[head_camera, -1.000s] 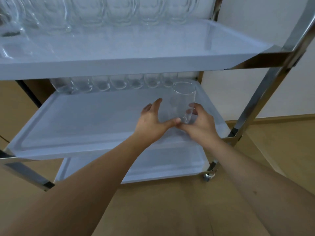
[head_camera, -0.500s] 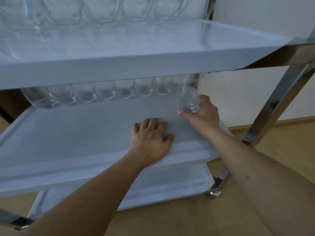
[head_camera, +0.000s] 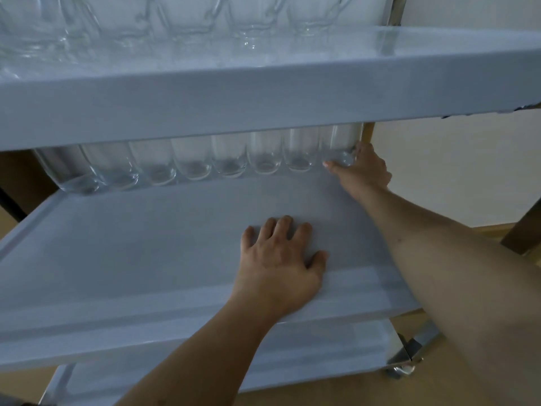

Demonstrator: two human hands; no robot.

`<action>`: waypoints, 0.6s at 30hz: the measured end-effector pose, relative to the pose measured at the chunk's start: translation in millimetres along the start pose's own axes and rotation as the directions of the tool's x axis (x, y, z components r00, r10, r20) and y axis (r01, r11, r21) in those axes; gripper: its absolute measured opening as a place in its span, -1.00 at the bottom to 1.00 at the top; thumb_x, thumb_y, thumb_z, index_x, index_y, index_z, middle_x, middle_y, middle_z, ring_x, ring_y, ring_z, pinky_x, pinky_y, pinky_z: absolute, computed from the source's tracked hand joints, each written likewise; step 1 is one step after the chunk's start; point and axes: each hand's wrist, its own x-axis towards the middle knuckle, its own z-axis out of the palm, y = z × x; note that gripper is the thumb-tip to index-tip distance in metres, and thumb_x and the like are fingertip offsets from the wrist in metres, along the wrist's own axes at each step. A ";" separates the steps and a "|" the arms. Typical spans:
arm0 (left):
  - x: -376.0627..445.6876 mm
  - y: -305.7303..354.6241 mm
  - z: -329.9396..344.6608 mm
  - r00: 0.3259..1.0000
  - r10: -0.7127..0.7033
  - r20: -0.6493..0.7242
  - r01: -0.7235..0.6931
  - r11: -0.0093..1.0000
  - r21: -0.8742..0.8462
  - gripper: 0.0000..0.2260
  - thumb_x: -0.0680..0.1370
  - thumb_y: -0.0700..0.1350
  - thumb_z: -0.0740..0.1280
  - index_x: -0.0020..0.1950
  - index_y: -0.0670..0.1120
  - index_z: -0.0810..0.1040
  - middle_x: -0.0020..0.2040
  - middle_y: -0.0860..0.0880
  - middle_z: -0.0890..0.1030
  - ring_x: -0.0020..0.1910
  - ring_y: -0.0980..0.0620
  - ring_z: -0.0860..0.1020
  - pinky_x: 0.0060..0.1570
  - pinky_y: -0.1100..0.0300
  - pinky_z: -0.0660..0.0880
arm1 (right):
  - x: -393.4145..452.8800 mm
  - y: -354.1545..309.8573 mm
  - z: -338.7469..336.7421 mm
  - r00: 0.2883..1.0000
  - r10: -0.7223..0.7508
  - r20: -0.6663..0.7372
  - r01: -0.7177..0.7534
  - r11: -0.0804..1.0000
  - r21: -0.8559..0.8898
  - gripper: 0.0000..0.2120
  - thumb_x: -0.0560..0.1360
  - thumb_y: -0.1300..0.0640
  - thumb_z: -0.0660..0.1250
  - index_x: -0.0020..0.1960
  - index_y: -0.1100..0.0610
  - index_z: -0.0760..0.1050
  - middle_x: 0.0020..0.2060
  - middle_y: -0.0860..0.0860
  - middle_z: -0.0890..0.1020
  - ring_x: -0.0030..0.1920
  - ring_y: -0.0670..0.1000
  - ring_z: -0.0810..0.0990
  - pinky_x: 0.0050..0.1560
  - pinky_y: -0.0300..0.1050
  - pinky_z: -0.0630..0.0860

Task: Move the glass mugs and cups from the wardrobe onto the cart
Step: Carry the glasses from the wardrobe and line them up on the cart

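While both arms reach into the cart, the head view gives the lines below.

Cart: the cart (head_camera: pixel 263 106) has pale grey tray shelves on a shiny metal frame; a top, a middle and a lower shelf show.

Left hand: the left hand (head_camera: pixel 281 265) lies palm down on the middle shelf (head_camera: pixel 131 259), near its front edge. Its fingers are spread and nearly straight, and it holds nothing.

Right hand: the right hand (head_camera: pixel 361 171) is farther in than the left hand and off to its right, at the back right corner of the middle shelf. Its thumb and fingers curl round the foot of a glass (head_camera: pixel 339 148).

Glass: it stands upright on the middle shelf at the right end of the row, just beside the next one. Its top is hidden behind the top shelf.

Row: a row of glasses (head_camera: pixel 190 162) runs leftward from the right hand along the back of the middle shelf, beyond the left hand. They stand side by side, close together, upright.

Top shelf: above both hands, more glassware (head_camera: pixel 187 22) stands along the back; it is blurred, and whether these are mugs or cups I cannot tell.

Lower shelf: the lower shelf (head_camera: pixel 322 356) shows under the left forearm.

Caster: a metal caster (head_camera: pixel 402 369) sits below the right forearm, on a wooden floor (head_camera: pixel 380 394).

Wall: a pale wall (head_camera: pixel 453 171) lies right of the right hand.
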 end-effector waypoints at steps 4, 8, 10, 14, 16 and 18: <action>-0.5 1.2 0.2 1.000 -0.005 -0.008 0.005 1.000 -0.005 -0.46 0.51 0.34 -0.06 0.41 0.18 0.33 0.49 0.05 0.33 0.50 -0.01 0.23 0.49 -0.16 0.09 | 9.6 -1.3 5.1 1.000 0.025 0.014 -0.024 0.998 -0.057 -0.36 0.34 -0.41 0.43 0.27 -0.07 0.44 0.21 0.00 0.61 0.31 0.20 0.48 0.27 0.12 0.33; -0.7 1.9 0.2 1.000 0.000 -0.016 0.000 1.000 -0.001 -0.48 0.52 0.32 -0.04 0.40 0.17 0.33 0.48 0.06 0.33 0.50 -0.01 0.23 0.48 -0.17 0.11 | 8.0 0.1 6.7 1.000 -0.002 0.031 0.007 0.985 -0.173 -0.33 0.39 -0.40 0.40 0.34 -0.06 0.39 0.26 0.03 0.58 0.32 0.22 0.44 0.18 0.10 0.30; -1.1 1.9 0.0 1.000 -0.001 -0.017 0.001 1.000 -0.007 -0.47 0.52 0.32 -0.04 0.40 0.17 0.34 0.47 0.06 0.34 0.50 -0.02 0.23 0.49 -0.17 0.10 | 6.8 -0.6 6.0 0.999 -0.010 0.039 0.018 0.979 -0.203 -0.34 0.42 -0.39 0.38 0.36 -0.04 0.36 0.26 0.06 0.58 0.31 0.23 0.44 0.15 0.10 0.29; -1.0 1.1 1.6 1.000 -0.002 -0.016 0.001 1.000 -0.011 -0.46 0.51 0.33 -0.06 0.41 0.17 0.32 0.48 0.05 0.32 0.50 -0.02 0.22 0.50 -0.18 0.07 | 3.1 -2.3 4.3 0.998 -0.027 0.055 0.040 0.967 -0.250 -0.30 0.46 -0.39 0.33 0.43 -0.02 0.26 0.29 0.09 0.55 0.32 0.25 0.43 0.19 0.12 0.30; -0.5 1.3 2.2 1.000 -0.003 -0.020 0.002 1.000 -0.014 -0.45 0.51 0.33 -0.07 0.41 0.16 0.33 0.47 0.06 0.33 0.50 -0.02 0.22 0.50 -0.17 0.07 | 1.1 -3.0 3.5 0.998 -0.029 0.064 0.044 0.966 -0.255 -0.26 0.47 -0.39 0.32 0.48 -0.02 0.21 0.32 0.09 0.53 0.33 0.25 0.42 0.22 0.13 0.30; -0.4 1.2 2.1 1.000 -0.001 -0.019 0.001 1.000 -0.020 -0.46 0.51 0.33 -0.07 0.41 0.16 0.33 0.47 0.05 0.33 0.50 -0.02 0.22 0.50 -0.17 0.06 | -0.7 -4.5 2.0 0.997 -0.020 0.081 0.041 0.965 -0.261 -0.19 0.46 -0.38 0.34 0.53 0.01 0.17 0.36 0.09 0.50 0.36 0.25 0.40 0.27 0.13 0.30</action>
